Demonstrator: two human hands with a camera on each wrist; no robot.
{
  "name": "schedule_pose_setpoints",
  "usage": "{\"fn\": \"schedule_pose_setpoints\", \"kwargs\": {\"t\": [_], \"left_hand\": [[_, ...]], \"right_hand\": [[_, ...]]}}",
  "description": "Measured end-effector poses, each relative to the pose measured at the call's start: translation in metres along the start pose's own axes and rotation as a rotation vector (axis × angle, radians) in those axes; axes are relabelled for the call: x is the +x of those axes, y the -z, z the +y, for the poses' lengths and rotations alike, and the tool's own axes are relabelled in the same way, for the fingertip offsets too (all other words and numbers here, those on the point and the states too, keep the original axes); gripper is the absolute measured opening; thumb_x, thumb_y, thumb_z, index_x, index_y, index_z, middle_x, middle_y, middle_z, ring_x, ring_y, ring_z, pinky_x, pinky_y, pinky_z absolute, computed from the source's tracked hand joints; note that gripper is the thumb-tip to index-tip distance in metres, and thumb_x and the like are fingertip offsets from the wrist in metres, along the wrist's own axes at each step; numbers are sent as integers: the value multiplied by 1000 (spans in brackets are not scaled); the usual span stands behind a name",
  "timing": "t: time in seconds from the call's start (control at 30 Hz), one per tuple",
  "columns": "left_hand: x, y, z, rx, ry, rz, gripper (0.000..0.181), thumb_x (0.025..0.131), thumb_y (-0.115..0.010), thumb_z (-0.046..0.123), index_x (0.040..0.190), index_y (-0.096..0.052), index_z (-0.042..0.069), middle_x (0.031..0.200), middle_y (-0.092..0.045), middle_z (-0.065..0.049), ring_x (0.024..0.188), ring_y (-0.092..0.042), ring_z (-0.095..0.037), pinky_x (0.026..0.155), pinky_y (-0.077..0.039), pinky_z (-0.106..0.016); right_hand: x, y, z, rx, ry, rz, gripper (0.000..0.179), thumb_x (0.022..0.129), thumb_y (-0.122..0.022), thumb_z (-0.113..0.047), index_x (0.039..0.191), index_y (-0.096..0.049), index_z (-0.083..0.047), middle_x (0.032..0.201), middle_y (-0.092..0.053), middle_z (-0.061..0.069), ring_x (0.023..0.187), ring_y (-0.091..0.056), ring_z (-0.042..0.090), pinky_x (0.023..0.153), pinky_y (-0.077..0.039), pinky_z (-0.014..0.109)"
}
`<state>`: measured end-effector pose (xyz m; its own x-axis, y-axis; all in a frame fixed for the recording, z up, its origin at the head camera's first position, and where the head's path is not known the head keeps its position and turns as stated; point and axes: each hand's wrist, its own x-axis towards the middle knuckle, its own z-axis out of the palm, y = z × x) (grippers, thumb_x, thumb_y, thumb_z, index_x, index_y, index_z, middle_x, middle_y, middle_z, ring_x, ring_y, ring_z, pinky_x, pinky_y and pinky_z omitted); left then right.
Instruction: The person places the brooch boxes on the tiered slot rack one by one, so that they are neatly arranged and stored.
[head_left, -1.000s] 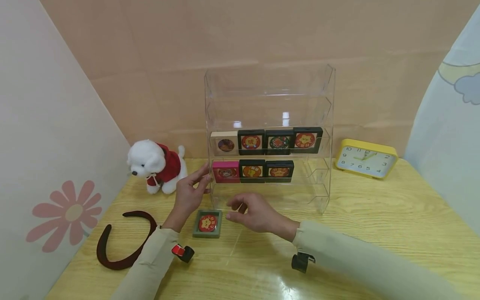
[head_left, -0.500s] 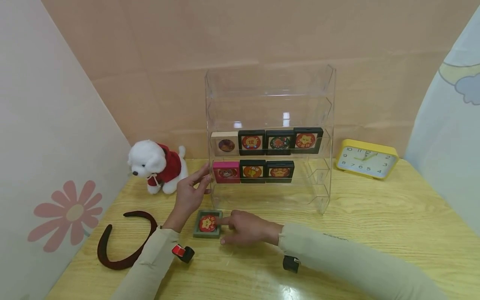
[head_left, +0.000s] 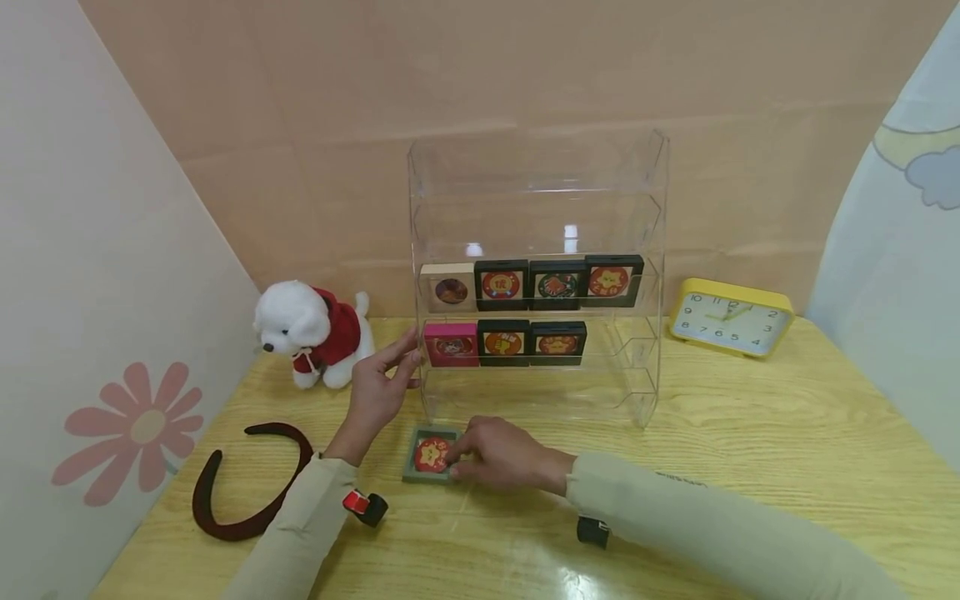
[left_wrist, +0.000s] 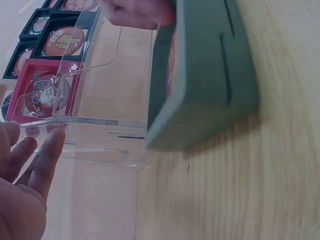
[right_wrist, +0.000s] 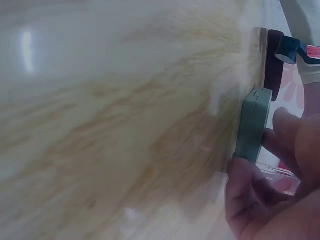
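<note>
In the head view a small square green badge case (head_left: 418,477) with a round red star badge inside is on or just above the table, in front of the rack. My right hand (head_left: 501,454) pinches its right edge, thumb at the near side and fingers over the top; the right wrist view shows the green case (right_wrist: 253,122) between the digits. My left hand (head_left: 378,400) touches the left side of the clear acrylic rack (head_left: 540,221) with extended fingers (left_wrist: 44,162). Two tiers of the rack hold several badge cases, among them a pink one (head_left: 452,329).
A white plush dog (head_left: 296,310) in red stands left of the rack, and a yellow clock (head_left: 731,315) stands right of it. A dark headband (head_left: 240,528) lies by my left forearm. Pale printed walls flank the wooden table (head_left: 735,433).
My right hand came down and left to the green badge case and took its right edge. The case has shifted slightly right and nearer. My left hand stayed at the rack.
</note>
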<state>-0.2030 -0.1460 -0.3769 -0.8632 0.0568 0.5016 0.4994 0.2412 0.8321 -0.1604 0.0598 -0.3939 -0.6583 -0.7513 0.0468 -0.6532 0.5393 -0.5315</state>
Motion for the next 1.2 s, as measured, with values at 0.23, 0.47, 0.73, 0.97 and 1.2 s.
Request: {"fn": "schedule_pose_setpoints", "kwargs": {"t": [0.23,0.47,0.73,0.97,1.2], "left_hand": [[1,0,-15,5,-9,17,38,93,-61,7,130,-58,7,118,-62,-17,92,-65,-32,58,-59,-30],[1,-1,-14,-6,-5,20,38,93,-60,4,130,-58,6,117,-62,-18,92,-65,-32,57,-59,-30],[0,0,-15,2,-3,20,37,93,-60,5,130,-58,6,118,-62,-18,93,-65,-32,58,-59,-31],[0,0,-16,11,-16,20,37,93,-60,7,131,-57,6,118,-62,-18,92,-65,-32,57,-59,-30],[0,0,-13,6,19,19,39,92,-61,5,130,-57,6,119,-61,-18,93,-65,-33,58,-59,-30]], "right_hand": [[-1,-3,5,34,25,79,11,84,-74,-21,92,-77,-14,79,-59,-15,70,-47,3,58,-42,17],[0,-3,7,118,-88,55,49,81,-77,-22,123,-61,-4,88,-64,-2,74,-55,6,69,-49,22],[0,0,9,111,-150,-17,61,82,-76,-26,130,-53,3,96,-62,3,92,-57,14,86,-49,30],[0,-2,10,168,-161,-11,52,82,-77,-25,124,-55,-3,96,-59,2,88,-56,13,78,-49,26],[-3,-3,8,249,-113,36,46,81,-77,-20,119,-52,-11,98,-62,-2,88,-58,10,77,-49,23]]}}
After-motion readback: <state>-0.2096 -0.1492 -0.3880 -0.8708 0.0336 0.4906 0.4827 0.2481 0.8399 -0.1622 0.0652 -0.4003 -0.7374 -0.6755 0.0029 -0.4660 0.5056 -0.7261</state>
